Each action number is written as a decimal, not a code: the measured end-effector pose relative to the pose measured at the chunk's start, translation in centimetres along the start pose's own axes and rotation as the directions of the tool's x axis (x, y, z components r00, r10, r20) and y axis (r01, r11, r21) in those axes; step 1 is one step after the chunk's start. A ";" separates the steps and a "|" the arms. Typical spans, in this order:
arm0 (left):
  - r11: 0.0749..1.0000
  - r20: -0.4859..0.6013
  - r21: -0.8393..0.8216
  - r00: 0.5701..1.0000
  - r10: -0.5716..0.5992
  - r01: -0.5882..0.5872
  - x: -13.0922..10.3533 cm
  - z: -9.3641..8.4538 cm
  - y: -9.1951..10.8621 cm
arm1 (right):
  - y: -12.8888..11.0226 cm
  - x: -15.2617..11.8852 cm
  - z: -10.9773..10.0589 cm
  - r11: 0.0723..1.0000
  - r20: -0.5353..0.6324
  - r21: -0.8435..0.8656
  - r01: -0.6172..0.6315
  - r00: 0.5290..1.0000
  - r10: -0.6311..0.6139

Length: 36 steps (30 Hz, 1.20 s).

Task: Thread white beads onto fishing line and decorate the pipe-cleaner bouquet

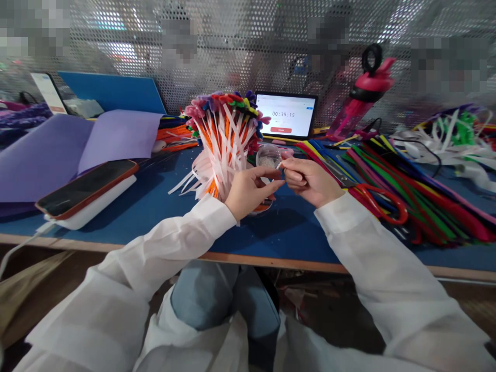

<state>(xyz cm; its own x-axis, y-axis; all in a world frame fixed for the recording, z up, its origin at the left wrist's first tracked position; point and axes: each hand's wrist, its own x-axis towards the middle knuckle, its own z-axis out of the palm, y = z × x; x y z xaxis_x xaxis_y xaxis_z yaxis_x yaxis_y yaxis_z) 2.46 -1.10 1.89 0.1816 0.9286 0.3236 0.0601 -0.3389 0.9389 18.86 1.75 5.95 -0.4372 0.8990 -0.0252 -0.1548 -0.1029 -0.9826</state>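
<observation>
My right hand is closed in a pinch on a short, white, bead-like strand, too small to make out fully. Close beside it, my left hand holds its thumb and forefinger apart, with nothing plainly visible between them. Behind both hands sits a small clear round container with tiny pale bits inside. A thick bundle of fuzzy-stem flowers, with orange stems, pale ribbons and many-coloured heads, stands just beyond my left hand and is partly covered by it.
Red-handled scissors lie on coloured pipe cleaners at right. A tablet showing a timer and a pink bottle stand at the back. At left are a phone on a white block and purple sheets. The blue table's front edge is near my lap.
</observation>
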 end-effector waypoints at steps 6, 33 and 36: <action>0.997 0.047 0.071 0.999 0.010 -0.014 -0.3 0.2 -0.3 | 0.0 0.0 0.3 0.983 -0.019 0.176 -0.058 0.998 0.062; 0.936 0.131 -0.280 0.974 -0.184 0.214 -1.6 1.3 1.5 | 0.0 0.3 0.8 0.913 -0.192 0.408 0.009 0.978 0.077; 0.856 0.067 -0.409 0.946 -0.316 0.315 -1.2 1.6 1.1 | 0.1 0.2 1.2 0.906 -0.217 0.422 0.036 0.974 0.063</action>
<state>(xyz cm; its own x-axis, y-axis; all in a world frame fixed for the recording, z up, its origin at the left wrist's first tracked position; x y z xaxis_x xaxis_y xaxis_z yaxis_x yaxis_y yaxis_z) 3.90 -2.87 2.31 0.2187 0.9758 0.0018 -0.2931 0.0640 0.9539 17.69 1.39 6.10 -0.2432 0.9617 -0.1261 -0.5299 -0.2406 -0.8132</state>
